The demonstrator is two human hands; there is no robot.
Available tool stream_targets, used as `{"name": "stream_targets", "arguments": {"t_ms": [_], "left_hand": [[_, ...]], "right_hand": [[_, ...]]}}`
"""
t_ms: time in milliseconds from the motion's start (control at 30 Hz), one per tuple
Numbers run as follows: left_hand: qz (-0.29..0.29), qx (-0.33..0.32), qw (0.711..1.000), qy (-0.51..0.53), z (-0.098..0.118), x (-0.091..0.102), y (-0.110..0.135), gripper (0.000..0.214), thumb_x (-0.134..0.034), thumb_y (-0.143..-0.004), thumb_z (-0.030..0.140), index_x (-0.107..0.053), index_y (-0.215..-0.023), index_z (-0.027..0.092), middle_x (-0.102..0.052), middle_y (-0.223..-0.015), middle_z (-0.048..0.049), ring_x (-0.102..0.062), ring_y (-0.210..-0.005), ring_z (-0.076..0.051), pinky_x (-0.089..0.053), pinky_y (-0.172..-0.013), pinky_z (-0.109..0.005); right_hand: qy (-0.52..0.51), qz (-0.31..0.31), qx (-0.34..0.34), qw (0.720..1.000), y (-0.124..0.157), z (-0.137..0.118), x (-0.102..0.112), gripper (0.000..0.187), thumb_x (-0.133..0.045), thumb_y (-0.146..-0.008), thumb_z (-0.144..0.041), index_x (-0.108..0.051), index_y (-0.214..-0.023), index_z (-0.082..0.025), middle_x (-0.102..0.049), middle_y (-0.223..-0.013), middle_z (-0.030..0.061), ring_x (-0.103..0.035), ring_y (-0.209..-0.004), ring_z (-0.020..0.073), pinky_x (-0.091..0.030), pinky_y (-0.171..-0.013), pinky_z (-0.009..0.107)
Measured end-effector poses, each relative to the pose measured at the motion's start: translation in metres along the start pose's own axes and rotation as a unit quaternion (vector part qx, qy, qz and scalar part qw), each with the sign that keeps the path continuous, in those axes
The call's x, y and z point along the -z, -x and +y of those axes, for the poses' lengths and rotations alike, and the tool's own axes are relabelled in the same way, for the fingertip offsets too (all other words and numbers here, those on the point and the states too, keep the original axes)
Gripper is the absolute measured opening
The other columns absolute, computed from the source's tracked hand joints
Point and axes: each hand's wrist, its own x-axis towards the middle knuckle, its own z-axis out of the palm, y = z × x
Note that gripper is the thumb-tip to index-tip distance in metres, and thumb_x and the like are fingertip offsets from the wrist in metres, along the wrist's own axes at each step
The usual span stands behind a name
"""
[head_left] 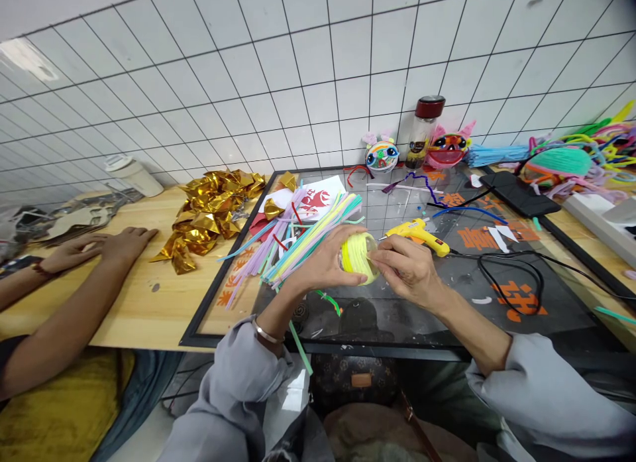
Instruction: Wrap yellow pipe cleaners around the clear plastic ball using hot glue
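My left hand [330, 256] is wrapped round a small clear round container [358, 256] wound with bands of yellow pipe cleaner, its open end facing right. My right hand [407, 266] pinches at the rim of that end; what lies between its fingertips is too small to make out. Just behind the right hand a yellow hot glue gun [415, 233] lies on the dark glass board, its nozzle pointing left. Beside the left hand is a bundle of pastel pipe cleaners [308, 240], partly covered by the forearm.
Crumpled gold foil [211, 207] lies left of the framed board [422, 316]. A glue gun cord [517, 256] loops to the right. Two decorated animal faces [381, 155], a glass bottle [422, 130] and a phone [519, 191] are at the back. Another person's hands [122, 243] rest at left.
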Motion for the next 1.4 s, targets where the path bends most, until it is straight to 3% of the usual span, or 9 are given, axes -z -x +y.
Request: {"name": "stream_targets", "arguments": {"t_ms": [400,700,900,1400], "left_hand": [[0.011,-0.032,0.999,-0.028,-0.0026,-0.0013,0.0008,0.072,-0.085,-0.068,0.039,-0.051,-0.129,0.022,-0.048,-0.143,-0.0152,-0.046,-0.139,-0.034,-0.034,-0.12,-0.054],[0.039,-0.088,0.994,-0.045,-0.0019,-0.0033,0.0025,0.07,-0.08,-0.074,0.037,-0.046,-0.133,0.023,-0.055,-0.134,-0.0128,-0.054,-0.128,-0.031,-0.041,-0.113,-0.053],[0.026,-0.093,0.994,-0.046,-0.0001,-0.003,0.0022,0.06,-0.077,-0.076,0.035,-0.048,-0.128,0.024,-0.055,-0.132,-0.011,-0.053,-0.126,-0.03,-0.042,-0.112,-0.051],[0.015,-0.106,0.993,-0.057,0.0009,-0.0031,0.0022,0.06,-0.077,-0.077,0.031,-0.049,-0.13,0.024,-0.051,-0.132,-0.012,-0.051,-0.129,-0.029,-0.042,-0.113,-0.049]], "right_hand": [[-0.001,0.0,0.003,1.0,-0.0009,-0.0004,0.0002,0.014,-0.057,-0.094,-0.014,-0.069,-0.088,-0.017,-0.067,-0.08,0.0047,-0.061,-0.071,0.0144,-0.044,-0.063,0.027],[-0.004,0.003,-0.006,1.0,0.0001,0.0003,-0.0008,0.015,-0.056,-0.095,-0.016,-0.069,-0.088,-0.019,-0.066,-0.081,0.0039,-0.06,-0.071,0.0139,-0.043,-0.063,0.027],[-0.01,0.004,-0.002,1.0,-0.0003,0.0002,-0.0006,0.014,-0.058,-0.094,-0.015,-0.069,-0.088,-0.019,-0.066,-0.08,0.0038,-0.061,-0.071,0.0143,-0.045,-0.064,0.027],[-0.029,0.004,-0.006,1.0,0.0002,-0.0005,-0.0018,0.013,-0.058,-0.094,-0.014,-0.069,-0.089,-0.019,-0.064,-0.08,0.0032,-0.06,-0.072,0.0137,-0.045,-0.065,0.026]]}}
